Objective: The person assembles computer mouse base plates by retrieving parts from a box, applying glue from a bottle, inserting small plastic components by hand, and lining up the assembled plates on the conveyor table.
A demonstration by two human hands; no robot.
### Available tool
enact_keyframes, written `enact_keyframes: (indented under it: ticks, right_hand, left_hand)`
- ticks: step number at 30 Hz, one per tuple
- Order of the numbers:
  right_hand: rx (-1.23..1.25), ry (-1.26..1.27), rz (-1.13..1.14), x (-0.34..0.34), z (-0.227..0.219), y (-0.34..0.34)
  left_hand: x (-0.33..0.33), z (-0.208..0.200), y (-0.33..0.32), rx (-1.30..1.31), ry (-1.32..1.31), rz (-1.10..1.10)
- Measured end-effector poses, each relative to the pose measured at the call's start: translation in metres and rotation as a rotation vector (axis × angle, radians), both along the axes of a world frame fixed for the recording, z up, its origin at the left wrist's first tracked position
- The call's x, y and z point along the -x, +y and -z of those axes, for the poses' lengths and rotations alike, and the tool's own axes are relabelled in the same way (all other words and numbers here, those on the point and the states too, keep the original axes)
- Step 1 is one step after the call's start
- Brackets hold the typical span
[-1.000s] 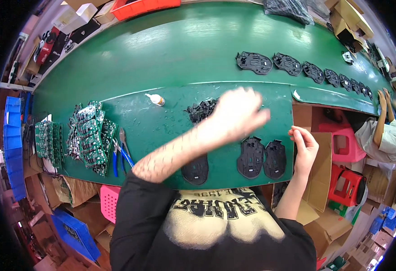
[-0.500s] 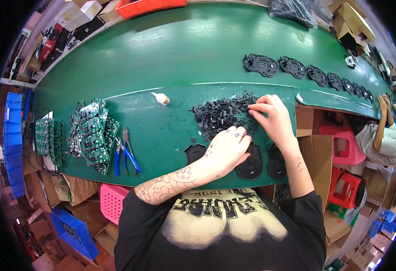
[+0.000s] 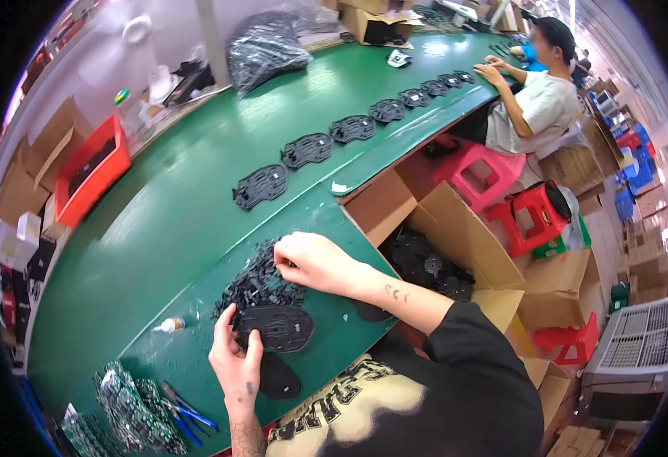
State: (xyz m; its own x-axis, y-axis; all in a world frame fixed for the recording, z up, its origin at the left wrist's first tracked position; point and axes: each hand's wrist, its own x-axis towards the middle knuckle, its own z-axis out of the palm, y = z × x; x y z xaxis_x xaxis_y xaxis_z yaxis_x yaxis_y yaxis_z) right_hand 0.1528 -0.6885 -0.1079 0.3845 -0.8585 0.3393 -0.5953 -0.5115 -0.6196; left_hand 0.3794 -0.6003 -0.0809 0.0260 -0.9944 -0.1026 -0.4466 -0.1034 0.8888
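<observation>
My left hand (image 3: 235,356) grips the near-left end of a black plastic mouse base (image 3: 286,329), thumb on its face and fingers at its edge. The base is held beside a loose pile of small black plastic pieces (image 3: 251,276). Over the right part of that pile is my right hand (image 3: 309,260), its fingers pinched together; whatever is between them is hidden. Another black mouse base (image 3: 279,378) lies on the green table (image 3: 174,259) close to my body. A further base (image 3: 372,311) shows partly below my right forearm.
Several black bases (image 3: 307,149) run in a row toward the far right, where a co-worker (image 3: 536,107) sits. Green circuit boards (image 3: 132,411), blue-handled pliers (image 3: 189,415) and a small white bottle (image 3: 170,325) are at the left. An open cardboard box (image 3: 463,244) stands beside the table's right edge.
The view has swung to the right, bringing the co-worker and boxes further in. My left hand has taken hold of a mouse base and lifted it beside the pile. My right hand stays at the pile.
</observation>
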Motion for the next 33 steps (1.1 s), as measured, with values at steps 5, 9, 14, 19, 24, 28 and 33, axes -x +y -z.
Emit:
enact_keyframes:
  ticks: [5, 9, 14, 19, 24, 28, 33]
  right_hand:
    - [-0.325, -0.460, 0.033, 0.007, -0.020, 0.025]
    - [-0.358, -0.517, -0.012, 0.004, -0.021, 0.049]
    - [-0.234, -0.429, 0.016, 0.000, -0.013, 0.061]
    - [-0.544, -0.515, -0.036, 0.009, -0.007, 0.062]
    - [-0.808, -0.838, -0.030, 0.012, 0.005, 0.061]
    - [-0.930, -0.863, -0.075, 0.020, 0.000, 0.056]
    - [-0.897, -0.839, -0.032, 0.039, -0.015, 0.054]
  left_hand:
    - [0.006, 0.007, -0.006, 0.063, -0.056, -0.003]
    - [0.017, 0.010, -0.012, 0.154, -0.091, 0.054]
    - [0.030, 0.005, -0.010, 0.054, -0.060, 0.069]
    - [0.040, 0.004, -0.008, 0.222, -0.124, 0.128]
    - [0.049, -0.010, -0.008, 0.244, -0.202, 0.194]
    - [0.050, -0.005, -0.012, 0.372, -0.216, 0.244]
    - [0.059, -0.010, -0.019, 0.369, -0.168, 0.321]
